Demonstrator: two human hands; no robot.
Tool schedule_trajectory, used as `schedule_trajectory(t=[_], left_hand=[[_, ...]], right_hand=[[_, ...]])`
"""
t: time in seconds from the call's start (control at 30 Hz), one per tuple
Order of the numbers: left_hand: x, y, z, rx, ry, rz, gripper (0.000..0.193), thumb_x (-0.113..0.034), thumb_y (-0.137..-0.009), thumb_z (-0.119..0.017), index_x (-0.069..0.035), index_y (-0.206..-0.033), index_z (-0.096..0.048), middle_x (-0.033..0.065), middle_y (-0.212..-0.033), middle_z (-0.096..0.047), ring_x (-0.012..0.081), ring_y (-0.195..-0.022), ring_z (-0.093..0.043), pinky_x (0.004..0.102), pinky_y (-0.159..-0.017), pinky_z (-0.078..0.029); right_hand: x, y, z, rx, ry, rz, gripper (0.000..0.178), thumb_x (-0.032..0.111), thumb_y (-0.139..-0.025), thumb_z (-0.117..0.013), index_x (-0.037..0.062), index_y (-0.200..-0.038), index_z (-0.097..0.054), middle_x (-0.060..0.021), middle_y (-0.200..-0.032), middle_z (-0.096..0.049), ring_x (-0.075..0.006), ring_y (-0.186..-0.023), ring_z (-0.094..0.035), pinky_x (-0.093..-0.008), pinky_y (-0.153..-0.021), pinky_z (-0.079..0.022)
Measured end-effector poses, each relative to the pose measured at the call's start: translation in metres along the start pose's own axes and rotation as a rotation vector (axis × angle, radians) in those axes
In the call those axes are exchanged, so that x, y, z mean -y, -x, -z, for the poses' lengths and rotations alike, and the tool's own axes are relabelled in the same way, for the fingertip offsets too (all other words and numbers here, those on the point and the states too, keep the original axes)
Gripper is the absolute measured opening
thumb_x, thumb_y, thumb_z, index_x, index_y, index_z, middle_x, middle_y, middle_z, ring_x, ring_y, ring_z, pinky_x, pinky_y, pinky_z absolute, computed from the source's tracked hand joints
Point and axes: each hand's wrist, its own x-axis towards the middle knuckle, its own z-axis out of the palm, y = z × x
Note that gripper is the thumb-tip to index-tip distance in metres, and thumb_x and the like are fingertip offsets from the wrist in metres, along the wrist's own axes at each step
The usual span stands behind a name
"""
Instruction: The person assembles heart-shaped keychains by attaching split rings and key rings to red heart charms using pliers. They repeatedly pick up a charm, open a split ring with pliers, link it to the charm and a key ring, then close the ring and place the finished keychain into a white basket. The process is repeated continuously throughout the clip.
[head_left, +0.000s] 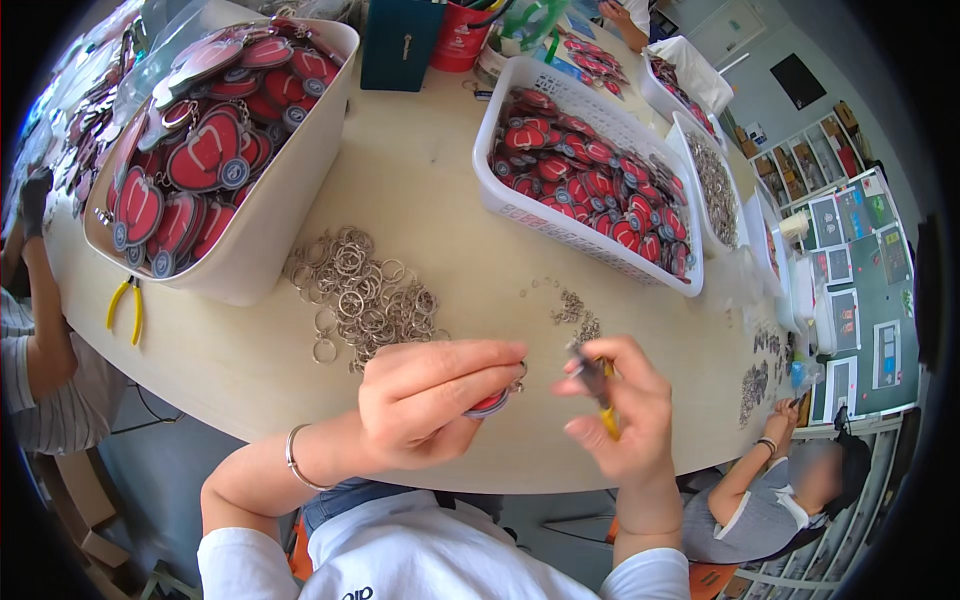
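My left hand (430,395) is closed, pinching a red heart-like charm (489,405) with a dark edge; a bit of metal shows at its fingertips, and the fingers hide most of the charm. To its right, my right hand (640,420) grips a pair of pliers (608,418) with yellow handles and dark jaws. The jaws point up and stand apart from the charm. Just beyond my left hand lies a heap of metal key rings (360,295). Small metal links (578,318) are scattered past my right hand.
A deep white bin (290,215) of red keychains stands at the left, with yellow-handled pliers (137,312) beside it. A white basket (590,238) of red charms sits at the far right. Another person (765,495) works at the right; one more arm (45,310) shows at the left.
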Motion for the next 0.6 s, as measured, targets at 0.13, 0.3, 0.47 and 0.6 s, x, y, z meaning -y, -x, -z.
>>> schedule_trajectory(t=[0.13,0.3,0.47,0.6], left_hand=[[0.001,-0.003,0.006,0.045,-0.029,-0.091,0.03,0.01,-0.061,-0.061,0.006,-0.09,-0.067,0.0182,-0.096,-0.068,0.0278,-0.076,-0.07,0.0302,-0.061,-0.057],[0.004,-0.001,0.005,0.049,-0.067,-0.2,0.038,0.005,-0.057,-0.056,0.005,-0.094,-0.068,0.0169,-0.103,-0.067,0.0267,-0.083,-0.07,0.0303,-0.062,-0.059],[0.002,-0.004,0.008,0.11,-0.107,-0.179,0.033,0.008,-0.06,-0.058,0.006,-0.092,-0.067,0.0182,-0.101,-0.067,0.0285,-0.081,-0.07,0.032,-0.065,-0.059],[0.001,-0.001,0.009,0.091,-0.088,-0.095,0.037,0.006,-0.06,-0.056,0.006,-0.094,-0.068,0.0177,-0.102,-0.067,0.0279,-0.083,-0.07,0.031,-0.063,-0.059]], right_hand=[[-0.002,0.009,0.004,0.031,0.226,0.121,0.034,0.027,-0.07,-0.079,0.0009,-0.065,-0.058,-0.0104,-0.094,-0.056,-0.0287,-0.079,-0.054,-0.0373,-0.07,-0.046],[-0.003,0.013,0.007,0.041,0.336,0.17,0.032,0.023,-0.064,-0.081,0.0023,-0.064,-0.057,-0.0091,-0.089,-0.056,-0.0271,-0.075,-0.054,-0.0373,-0.065,-0.044],[-0.004,0.018,0.002,-0.01,0.417,0.226,0.029,0.02,-0.061,-0.081,0.0037,-0.064,-0.057,-0.0087,-0.084,-0.055,-0.0252,-0.069,-0.053,-0.0353,-0.056,-0.043],[-0.005,0.022,-0.002,-0.029,0.527,0.289,0.027,0.019,-0.061,-0.081,0.0038,-0.067,-0.059,-0.0081,-0.082,-0.054,-0.0248,-0.068,-0.052,-0.034,-0.052,-0.041]])
